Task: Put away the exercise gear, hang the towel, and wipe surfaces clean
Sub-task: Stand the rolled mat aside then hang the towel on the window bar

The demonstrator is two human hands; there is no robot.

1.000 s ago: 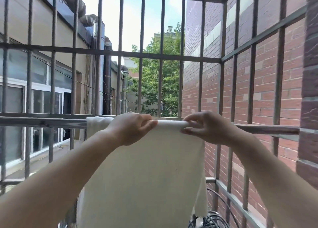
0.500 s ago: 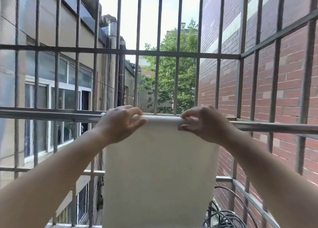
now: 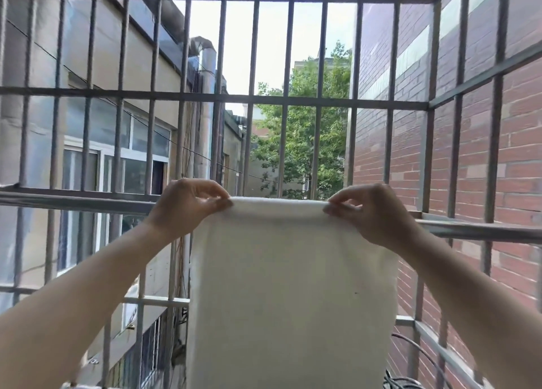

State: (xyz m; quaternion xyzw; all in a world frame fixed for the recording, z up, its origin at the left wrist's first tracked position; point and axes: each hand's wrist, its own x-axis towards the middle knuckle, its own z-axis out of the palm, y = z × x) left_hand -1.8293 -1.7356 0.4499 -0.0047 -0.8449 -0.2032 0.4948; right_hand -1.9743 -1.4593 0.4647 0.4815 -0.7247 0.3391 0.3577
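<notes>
On the left I see the grey rail (image 3: 73,201) of the window cage running across. My left hand (image 3: 187,209) pinches the left end of the top fold of the white towel (image 3: 290,286), which hangs draped over that rail in the middle, falling flat. My right hand (image 3: 369,212) pinches the fold's right end, and the brick wall (image 3: 516,183) stands beyond on the right.

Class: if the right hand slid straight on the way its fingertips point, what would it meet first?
The towel fold that the right hand pinches; further along the rail, probably the left hand.
</notes>
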